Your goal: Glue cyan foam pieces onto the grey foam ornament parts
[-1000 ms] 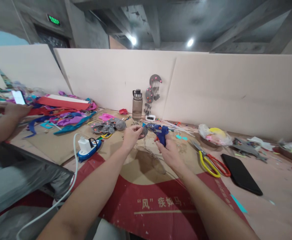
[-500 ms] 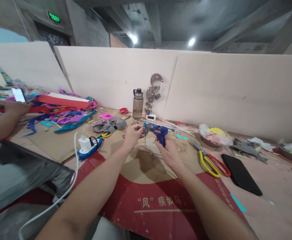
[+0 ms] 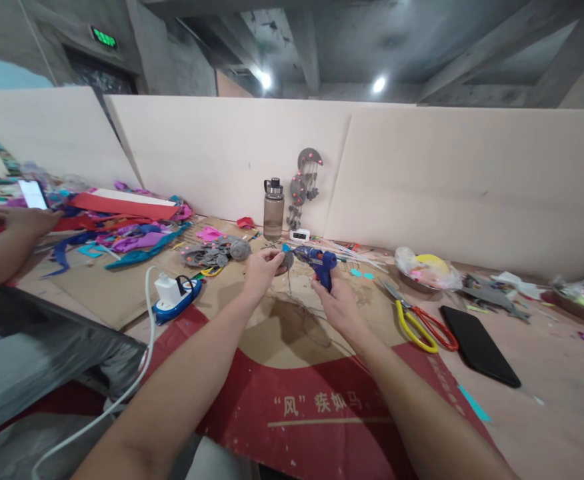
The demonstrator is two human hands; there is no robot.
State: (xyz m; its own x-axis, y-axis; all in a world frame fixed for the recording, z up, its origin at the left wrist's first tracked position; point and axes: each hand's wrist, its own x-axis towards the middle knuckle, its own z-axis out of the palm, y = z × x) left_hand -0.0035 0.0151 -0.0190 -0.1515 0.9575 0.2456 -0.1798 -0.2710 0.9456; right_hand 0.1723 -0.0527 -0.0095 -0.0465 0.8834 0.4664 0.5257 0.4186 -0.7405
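Note:
Between the thumb and fingers of my left hand [image 3: 260, 276] is a small round grey felt-like piece [image 3: 287, 263]. A thin grey yarn [image 3: 291, 287] hangs from it down to loose loops on the cardboard. My right hand [image 3: 341, 305] is wrapped around the handle of a blue hot glue gun [image 3: 324, 261]. Its nozzle points left at the grey piece, very close to it; whether they touch I cannot tell. Below both hands lies a red and brown cardboard sheet [image 3: 322, 440].
Scissors [image 3: 417, 323] and a black phone [image 3: 479, 347] lie at right. A blue power strip [image 3: 177, 303] with a white cable is at left. Behind stand a bottle [image 3: 273, 212] and a small clock [image 3: 300, 235]. Another person's hand [image 3: 27, 223] is far left, near a lit phone.
The glue gun's nozzle has drawn slightly back from the grey piece, to the right. Both hands keep their holds. The whole view has shifted a little.

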